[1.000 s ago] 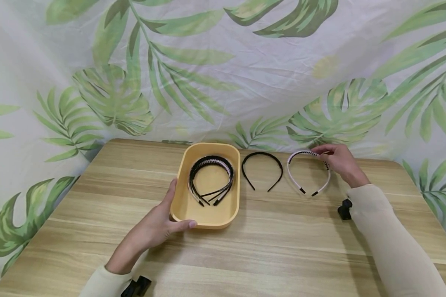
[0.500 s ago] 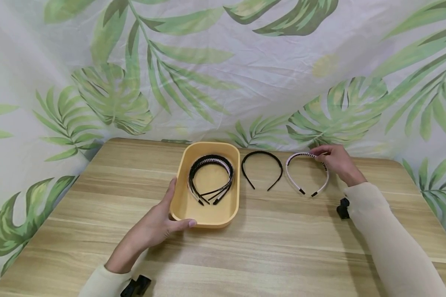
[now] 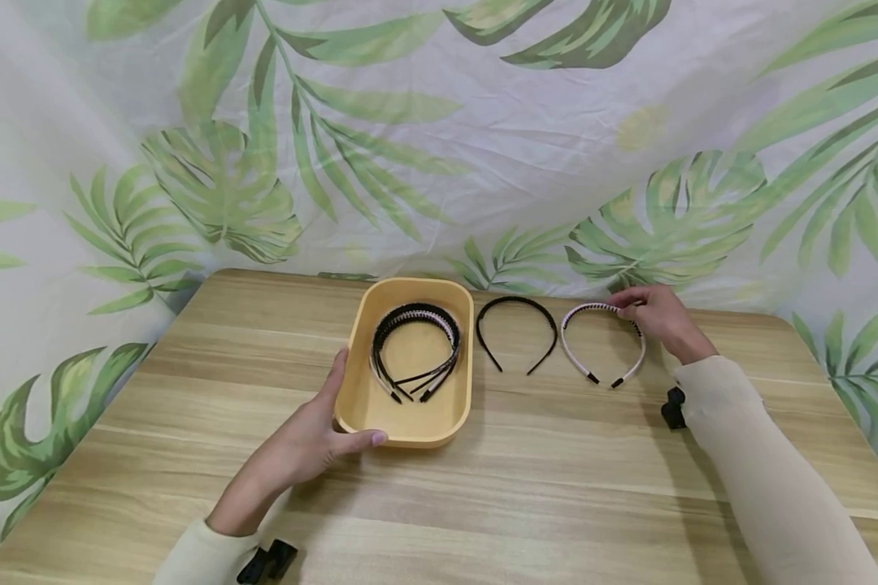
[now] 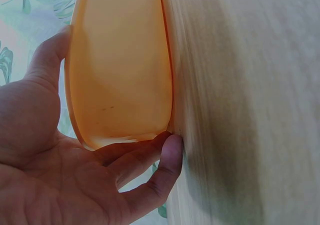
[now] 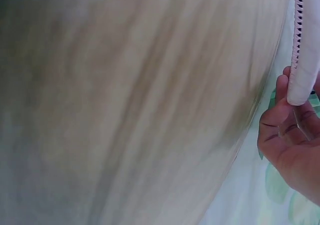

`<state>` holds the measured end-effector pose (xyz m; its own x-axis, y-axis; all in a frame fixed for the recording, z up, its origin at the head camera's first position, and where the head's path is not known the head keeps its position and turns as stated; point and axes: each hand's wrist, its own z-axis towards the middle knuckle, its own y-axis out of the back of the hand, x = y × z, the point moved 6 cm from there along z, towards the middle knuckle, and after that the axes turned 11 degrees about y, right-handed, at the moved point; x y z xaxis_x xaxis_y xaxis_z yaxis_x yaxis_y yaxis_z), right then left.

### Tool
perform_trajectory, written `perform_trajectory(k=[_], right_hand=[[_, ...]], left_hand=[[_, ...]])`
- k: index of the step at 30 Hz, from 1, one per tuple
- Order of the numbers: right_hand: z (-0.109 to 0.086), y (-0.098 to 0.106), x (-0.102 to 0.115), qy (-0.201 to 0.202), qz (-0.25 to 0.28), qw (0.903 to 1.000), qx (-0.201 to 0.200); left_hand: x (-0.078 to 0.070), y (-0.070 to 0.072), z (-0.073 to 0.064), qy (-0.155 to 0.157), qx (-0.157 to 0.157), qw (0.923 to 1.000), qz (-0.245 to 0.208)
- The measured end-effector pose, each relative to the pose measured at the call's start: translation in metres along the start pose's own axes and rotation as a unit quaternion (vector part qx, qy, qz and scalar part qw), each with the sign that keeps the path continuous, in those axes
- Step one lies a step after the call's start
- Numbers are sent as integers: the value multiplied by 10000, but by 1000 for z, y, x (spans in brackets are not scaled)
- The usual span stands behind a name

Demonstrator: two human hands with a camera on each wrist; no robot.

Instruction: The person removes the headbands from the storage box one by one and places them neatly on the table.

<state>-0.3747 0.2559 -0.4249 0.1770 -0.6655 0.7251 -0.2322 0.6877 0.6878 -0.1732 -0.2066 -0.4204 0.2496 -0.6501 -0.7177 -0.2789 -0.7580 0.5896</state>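
In the head view, my left hand (image 3: 303, 445) holds a yellow plastic box (image 3: 439, 422) at its near left corner, thumb along the front rim and fingers at the left side. Several headbands (image 3: 415, 310), black and pale, lie stacked inside. My right hand (image 3: 662, 318) pinches the upper right of a pale pink headband (image 3: 591, 306) with dark teeth along its inner edge; its black-tipped ends face me. Between box and pink headband lies a thin black headband (image 3: 515, 299). The right wrist view shows part of the pink headband (image 5: 302, 85) at my fingertips.
Everything is on a wood-grain table (image 3: 527, 496). Right behind its back edge hangs a white cloth with green leaf prints (image 3: 380, 122). Black wrist devices sit under both sleeves, the left one (image 3: 267, 562) low over the table.
My right hand and the pink headband have shifted slightly left and toward me. The left hand, the box and the black headband stay in place.
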Motion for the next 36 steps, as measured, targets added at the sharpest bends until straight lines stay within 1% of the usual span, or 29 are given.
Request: perform_trajectory(k=[8,18,24,31,36], right_hand=[[3,0,-1,-94,-112,9999,59],[5,0,0,-156,-138,9996,186],[7,-2,3,33,-336,9992,190],[9,-2,6,312,-605,9977,73],[11,-2,6,321,-687,9971,97]], left_hand=[[0,0,0,-26,-46,10000,59],[0,1,0,-94,-38,9999,-4],[0,1,0,-143,-42,9999,-7],[0,1,0,-108,-34,9999,-13],[0,1,0,-92,-29,9999,-42]])
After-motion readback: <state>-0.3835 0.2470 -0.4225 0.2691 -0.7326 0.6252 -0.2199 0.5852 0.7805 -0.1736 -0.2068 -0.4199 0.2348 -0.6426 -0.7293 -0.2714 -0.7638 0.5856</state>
